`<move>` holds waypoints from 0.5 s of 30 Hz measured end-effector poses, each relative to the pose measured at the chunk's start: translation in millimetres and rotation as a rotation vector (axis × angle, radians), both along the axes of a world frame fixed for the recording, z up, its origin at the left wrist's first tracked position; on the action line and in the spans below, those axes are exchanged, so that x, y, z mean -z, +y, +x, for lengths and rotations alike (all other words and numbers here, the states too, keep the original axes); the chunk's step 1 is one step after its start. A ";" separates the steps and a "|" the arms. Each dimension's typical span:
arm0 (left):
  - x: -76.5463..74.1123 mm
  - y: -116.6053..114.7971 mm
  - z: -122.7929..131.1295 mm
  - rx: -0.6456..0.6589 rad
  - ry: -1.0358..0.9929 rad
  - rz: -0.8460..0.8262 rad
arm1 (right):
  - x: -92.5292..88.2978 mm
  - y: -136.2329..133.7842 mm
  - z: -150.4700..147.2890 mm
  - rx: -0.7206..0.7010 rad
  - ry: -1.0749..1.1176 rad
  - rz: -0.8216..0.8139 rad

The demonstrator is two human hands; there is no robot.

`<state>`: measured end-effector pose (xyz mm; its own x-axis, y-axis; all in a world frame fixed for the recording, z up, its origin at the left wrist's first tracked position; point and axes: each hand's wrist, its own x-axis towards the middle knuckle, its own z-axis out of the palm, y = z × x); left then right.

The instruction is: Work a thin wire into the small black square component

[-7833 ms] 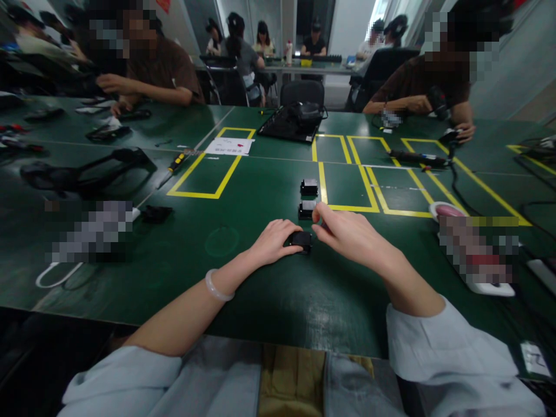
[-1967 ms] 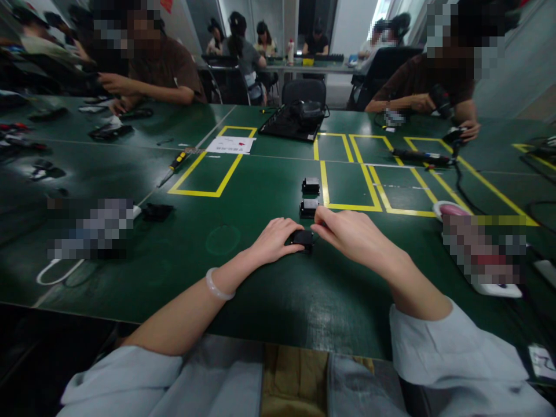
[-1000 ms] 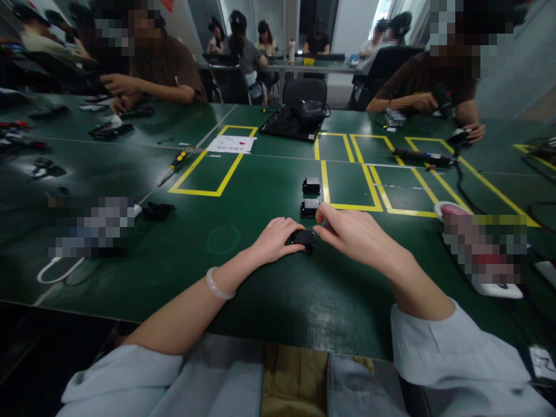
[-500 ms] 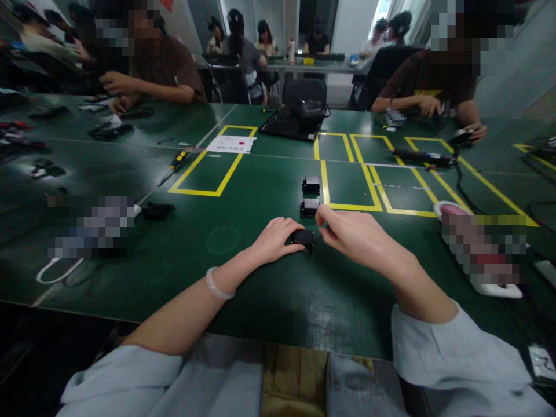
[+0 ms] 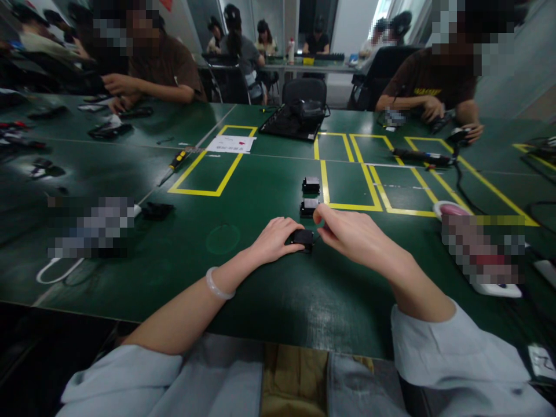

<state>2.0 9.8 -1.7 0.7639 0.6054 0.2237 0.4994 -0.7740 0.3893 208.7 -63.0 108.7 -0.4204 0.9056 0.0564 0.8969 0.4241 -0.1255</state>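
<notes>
My left hand (image 5: 278, 238) is closed around the left side of a small black box-shaped part (image 5: 303, 237) that rests on the green table (image 5: 260, 301). Just to its right, my right hand (image 5: 347, 231) is curled with thumb and fingers pinched close to the part's right end. A thin dark piece seems to show at those fingertips, too small to name. Two similar black box-shaped parts stand beyond: the nearer one (image 5: 309, 207) is beside my right fingers, the farther one (image 5: 311, 185) behind it.
Yellow tape rectangles (image 5: 377, 205) mark the table. A yellow-black screwdriver (image 5: 178, 160) and a paper sheet (image 5: 230, 144) lie at left. A black tray-like thing (image 5: 291, 123) is at the back. A white-rimmed, blurred-out object (image 5: 478, 255) is at right. Co-workers sit across.
My right hand has shifted very slightly left. My left hand and the black parts stay in place. Across the table at right, a co-worker's hands have moved a little.
</notes>
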 end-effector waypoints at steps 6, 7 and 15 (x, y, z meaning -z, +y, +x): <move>0.2 0.5 0.1 0.000 0.004 0.004 | -3.5 -0.4 -5.3 0.068 -0.051 -0.009; 0.1 0.3 0.1 -0.001 0.003 0.002 | -3.7 -0.3 -5.8 0.080 -0.070 -0.011; -0.9 -0.3 0.5 -0.003 0.009 -0.001 | -0.9 -0.6 -0.6 0.026 -0.021 -0.001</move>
<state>2.5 9.6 -0.8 0.7643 0.6076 0.2160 0.5048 -0.7722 0.3859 208.2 -63.6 109.6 -0.3979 0.9162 0.0471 0.9099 0.4007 -0.1073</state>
